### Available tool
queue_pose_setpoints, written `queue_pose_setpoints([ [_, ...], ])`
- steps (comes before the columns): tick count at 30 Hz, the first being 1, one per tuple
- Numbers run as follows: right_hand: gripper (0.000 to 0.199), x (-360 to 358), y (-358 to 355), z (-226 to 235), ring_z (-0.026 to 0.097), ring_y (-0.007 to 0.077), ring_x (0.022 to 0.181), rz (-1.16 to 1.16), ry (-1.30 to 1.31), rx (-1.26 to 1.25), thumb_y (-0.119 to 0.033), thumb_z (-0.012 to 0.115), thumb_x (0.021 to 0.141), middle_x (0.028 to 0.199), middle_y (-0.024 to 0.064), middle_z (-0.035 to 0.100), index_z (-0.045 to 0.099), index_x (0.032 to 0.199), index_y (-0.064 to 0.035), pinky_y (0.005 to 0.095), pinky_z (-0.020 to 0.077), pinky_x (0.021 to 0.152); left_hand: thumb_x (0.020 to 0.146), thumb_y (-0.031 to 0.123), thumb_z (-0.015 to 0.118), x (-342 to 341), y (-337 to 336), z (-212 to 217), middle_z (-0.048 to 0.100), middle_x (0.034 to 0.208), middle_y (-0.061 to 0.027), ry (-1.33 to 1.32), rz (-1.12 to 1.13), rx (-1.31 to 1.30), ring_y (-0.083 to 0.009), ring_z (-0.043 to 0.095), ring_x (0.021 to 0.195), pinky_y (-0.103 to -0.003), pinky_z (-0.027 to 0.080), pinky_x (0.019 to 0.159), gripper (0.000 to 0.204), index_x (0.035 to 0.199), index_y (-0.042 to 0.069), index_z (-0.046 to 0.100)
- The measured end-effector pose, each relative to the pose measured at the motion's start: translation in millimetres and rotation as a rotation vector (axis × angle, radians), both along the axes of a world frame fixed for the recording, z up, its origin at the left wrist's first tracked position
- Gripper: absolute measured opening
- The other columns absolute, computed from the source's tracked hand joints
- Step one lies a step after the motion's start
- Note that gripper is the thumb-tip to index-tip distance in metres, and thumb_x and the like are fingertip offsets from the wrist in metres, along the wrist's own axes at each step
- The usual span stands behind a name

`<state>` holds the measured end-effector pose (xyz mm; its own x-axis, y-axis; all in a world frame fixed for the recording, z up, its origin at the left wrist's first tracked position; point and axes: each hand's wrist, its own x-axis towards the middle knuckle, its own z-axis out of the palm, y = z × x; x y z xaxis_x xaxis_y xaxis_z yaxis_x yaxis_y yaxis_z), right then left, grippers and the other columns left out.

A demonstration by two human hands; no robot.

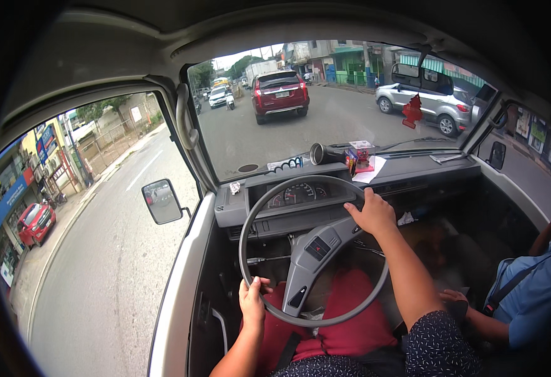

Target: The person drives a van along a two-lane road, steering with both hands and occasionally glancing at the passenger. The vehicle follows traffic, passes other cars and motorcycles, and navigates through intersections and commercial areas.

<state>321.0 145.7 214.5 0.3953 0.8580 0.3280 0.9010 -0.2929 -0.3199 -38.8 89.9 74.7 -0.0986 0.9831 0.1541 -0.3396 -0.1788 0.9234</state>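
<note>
A large grey steering wheel [313, 259] stands in front of me, its spoke slanting from lower left to upper right. My left hand [252, 305] is closed round the rim at the lower left, thumb toward me. At the upper right of the rim, my right hand [376, 215] grips it, with that arm stretched out. Behind the wheel sits the instrument cluster [299, 193], partly covered by the rim. A thin stalk [268, 259] sticks out left of the column. My legs in red trousers [357, 308] show below and through the wheel.
A dark red SUV [282, 95] is ahead; a silver SUV [426, 100] is at the right. A white car [219, 96] and a motorcycle [229, 100] face me. A clear box [362, 154] sits on the dashboard [414, 183]. A person in blue [527, 286] sits right. The side mirror [162, 201] is left.
</note>
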Motion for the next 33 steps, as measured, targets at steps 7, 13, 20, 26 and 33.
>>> queue_pose_setpoints([
  [7, 0.073, -3, -11, -2, 0.068, 0.045, 0.112, -0.007, 0.006, -0.026, -0.061, 0.068, 0.091, 0.119, 0.0262, 0.069, 0.051, 0.13, -0.0017, 0.0534, 0.0544, 0.094, 0.105, 0.023, 0.06, -3, 13, -3, 0.072, 0.094, -0.0113, -0.014, -0.033, 0.003, -0.0165, 0.067, 0.075, -0.033, 0.056, 0.076, 0.022, 0.105, 0.001, 0.059],
  [13, 0.077, -2, -14, -13, 0.067, 0.0456, 0.114, -0.032, 0.013, 0.019, -0.061, 0.067, 0.091, 0.121, 0.0274, 0.068, 0.049, 0.137, -0.0019, 0.0545, 0.0531, 0.096, 0.104, 0.024, 0.059, -5, 19, -6, 0.072, 0.094, -0.0107, 0.005, -0.033, -0.011, -0.0165, 0.066, 0.075, -0.033, 0.055, 0.076, 0.023, 0.105, 0.001, 0.06],
  [20, 0.076, 2, -20, -9, 0.067, 0.0446, 0.115, -0.033, 0.1, -0.015, -0.062, 0.067, 0.091, 0.124, 0.0264, 0.068, 0.051, 0.136, -0.0026, 0.0531, 0.0532, 0.097, 0.104, 0.023, 0.058, -8, 19, 9, 0.072, 0.093, -0.0108, 0.057, -0.031, -0.024, -0.0174, 0.067, 0.074, -0.033, 0.054, 0.075, 0.022, 0.104, 0.001, 0.061],
  [26, 0.068, -3, -14, -11, 0.07, 0.0429, 0.108, -0.06, 0.015, 0.048, -0.06, 0.067, 0.091, 0.114, 0.0248, 0.069, 0.052, 0.125, -0.0033, 0.0526, 0.0561, 0.091, 0.103, 0.021, 0.058, -10, 20, 10, 0.072, 0.095, -0.0135, 0.062, -0.06, -0.015, -0.0194, 0.066, 0.075, -0.033, 0.054, 0.075, 0.02, 0.106, 0.002, 0.06],
  [33, 0.071, 2, -25, -18, 0.068, 0.0439, 0.111, -0.036, 0.051, 0.029, -0.059, 0.068, 0.091, 0.118, 0.0256, 0.068, 0.051, 0.129, -0.0016, 0.0527, 0.0551, 0.094, 0.104, 0.023, 0.059, -10, 27, 4, 0.072, 0.094, -0.0079, 0.02, -0.062, -0.032, -0.0153, 0.066, 0.075, -0.031, 0.053, 0.073, 0.019, 0.104, 0.004, 0.063],
])
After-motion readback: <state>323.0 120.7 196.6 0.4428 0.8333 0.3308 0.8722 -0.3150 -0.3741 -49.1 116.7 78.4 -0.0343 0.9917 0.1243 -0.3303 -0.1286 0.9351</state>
